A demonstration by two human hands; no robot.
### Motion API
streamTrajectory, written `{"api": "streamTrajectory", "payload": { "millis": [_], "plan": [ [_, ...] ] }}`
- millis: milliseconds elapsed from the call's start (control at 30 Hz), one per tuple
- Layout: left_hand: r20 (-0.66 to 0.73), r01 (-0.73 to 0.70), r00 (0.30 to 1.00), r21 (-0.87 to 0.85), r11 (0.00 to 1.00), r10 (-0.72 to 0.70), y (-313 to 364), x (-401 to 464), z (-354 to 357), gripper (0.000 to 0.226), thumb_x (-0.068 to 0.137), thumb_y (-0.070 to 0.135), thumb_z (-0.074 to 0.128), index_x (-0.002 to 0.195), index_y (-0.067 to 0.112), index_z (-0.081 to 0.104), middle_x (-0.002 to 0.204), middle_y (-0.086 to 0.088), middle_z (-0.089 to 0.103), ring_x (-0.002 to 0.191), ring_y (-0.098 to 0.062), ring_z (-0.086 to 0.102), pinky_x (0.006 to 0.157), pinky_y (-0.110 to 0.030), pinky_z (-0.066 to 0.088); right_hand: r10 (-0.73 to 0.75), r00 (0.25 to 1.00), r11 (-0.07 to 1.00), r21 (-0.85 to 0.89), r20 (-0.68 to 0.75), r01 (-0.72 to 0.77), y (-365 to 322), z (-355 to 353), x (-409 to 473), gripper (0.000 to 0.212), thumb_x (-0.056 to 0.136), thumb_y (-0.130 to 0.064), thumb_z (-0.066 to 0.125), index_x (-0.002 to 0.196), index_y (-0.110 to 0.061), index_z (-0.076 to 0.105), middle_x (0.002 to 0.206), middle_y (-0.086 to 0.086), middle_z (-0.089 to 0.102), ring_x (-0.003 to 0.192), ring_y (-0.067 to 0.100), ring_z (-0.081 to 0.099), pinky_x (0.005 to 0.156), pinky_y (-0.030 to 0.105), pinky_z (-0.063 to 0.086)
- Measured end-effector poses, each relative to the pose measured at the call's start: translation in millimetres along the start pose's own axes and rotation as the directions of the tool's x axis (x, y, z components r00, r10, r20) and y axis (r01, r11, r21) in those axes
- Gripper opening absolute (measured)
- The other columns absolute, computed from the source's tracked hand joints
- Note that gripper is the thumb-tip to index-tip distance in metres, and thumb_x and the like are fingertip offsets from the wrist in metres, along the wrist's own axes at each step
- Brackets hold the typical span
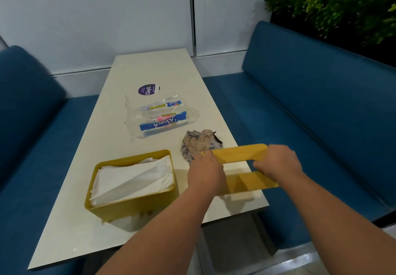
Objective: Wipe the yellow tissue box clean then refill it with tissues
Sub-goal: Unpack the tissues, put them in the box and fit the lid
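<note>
Head view: both hands, left hand (205, 173) and right hand (278, 162), grip the slotted yellow plastic lid (240, 153) just right of the tissue-filled yellow box base (132, 206); I'd keep it level, line up corners, press evenly

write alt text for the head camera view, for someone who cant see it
Both hands, left hand and right hand, hold a yellow lid above a pale table. Beside them sit the yellow tissue box filled with white tissues, a crumpled rag and an empty wrapper.
</note>
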State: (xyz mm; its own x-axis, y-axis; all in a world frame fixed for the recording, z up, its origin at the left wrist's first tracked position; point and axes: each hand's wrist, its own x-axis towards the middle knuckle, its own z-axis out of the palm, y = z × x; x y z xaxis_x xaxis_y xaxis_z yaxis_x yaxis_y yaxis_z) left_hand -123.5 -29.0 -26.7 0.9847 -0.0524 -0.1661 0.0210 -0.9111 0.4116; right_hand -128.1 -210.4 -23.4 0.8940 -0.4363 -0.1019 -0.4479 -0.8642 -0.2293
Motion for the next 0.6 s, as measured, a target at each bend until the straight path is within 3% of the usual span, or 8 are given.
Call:
{"api": "streamTrajectory", "payload": {
  "millis": [167,267,367,500,600],
  "plan": [
    [-0.208,0.09,0.974,-0.021,0.996,-0.092,-9,4,-66,0.06,0.092,0.037,0.056,0.141,0.017,0.029,0.139,-0.01,0.038,0.121,-0.033,0.048,0.092,-0.041,0.046,-0.095,0.992,0.983,0.153,-0.079,0.106,-40,-37,0,0.028,0.066,-0.036,0.068,0.074,-0.013,0.055,0.075,0.004,0.057,0.07,0.021,0.055,0.05,0.026,0.04],
    [-0.261,0.172,0.95,-0.022,0.985,-0.172,-50,3,-95,0.058,0.09,0.039,0.056,0.137,0.013,0.034,0.132,-0.011,0.043,0.115,-0.032,0.053,0.088,-0.039,0.047,-0.218,0.973,0.961,0.159,-0.074,0.227,-80,-36,-10,0.042,0.066,-0.051,0.069,0.076,-0.015,0.053,0.079,0.003,0.055,0.075,0.021,0.055,0.053,0.028,0.039],
    [-0.255,0.258,0.935,0.016,0.966,-0.246,-94,-7,-113,0.053,0.086,0.049,0.059,0.123,0.014,0.046,0.118,-0.008,0.05,0.098,-0.026,0.056,0.077,-0.035,0.048,-0.308,0.951,0.939,0.157,-0.006,0.305,-121,-22,-23,0.054,0.064,-0.066,0.069,0.082,-0.018,0.052,0.084,0.0,0.054,0.079,0.021,0.053,0.057,0.03,0.04],
    [-0.219,0.355,0.918,0.081,0.931,-0.331,-144,-18,-124,0.058,0.074,0.06,0.063,0.111,0.016,0.054,0.104,-0.004,0.053,0.081,-0.021,0.057,0.069,-0.032,0.053,-0.392,0.92,0.909,0.159,0.011,0.385,-163,1,-40,0.052,0.065,-0.056,0.069,0.102,-0.02,0.06,0.093,0.0,0.06,0.085,0.02,0.054,0.062,0.029,0.048],
    [-0.2,0.398,0.905,0.092,0.913,-0.375,-170,-23,-129,0.054,0.071,0.058,0.064,0.107,0.019,0.056,0.098,-0.003,0.053,0.078,-0.021,0.059,0.068,-0.033,0.056,-0.419,0.905,0.901,0.152,0.072,0.405,-187,10,-51,0.053,0.069,-0.052,0.071,0.108,-0.017,0.058,0.09,0.0,0.054,0.083,0.018,0.048,0.054,0.026,0.04]
  ]
}}
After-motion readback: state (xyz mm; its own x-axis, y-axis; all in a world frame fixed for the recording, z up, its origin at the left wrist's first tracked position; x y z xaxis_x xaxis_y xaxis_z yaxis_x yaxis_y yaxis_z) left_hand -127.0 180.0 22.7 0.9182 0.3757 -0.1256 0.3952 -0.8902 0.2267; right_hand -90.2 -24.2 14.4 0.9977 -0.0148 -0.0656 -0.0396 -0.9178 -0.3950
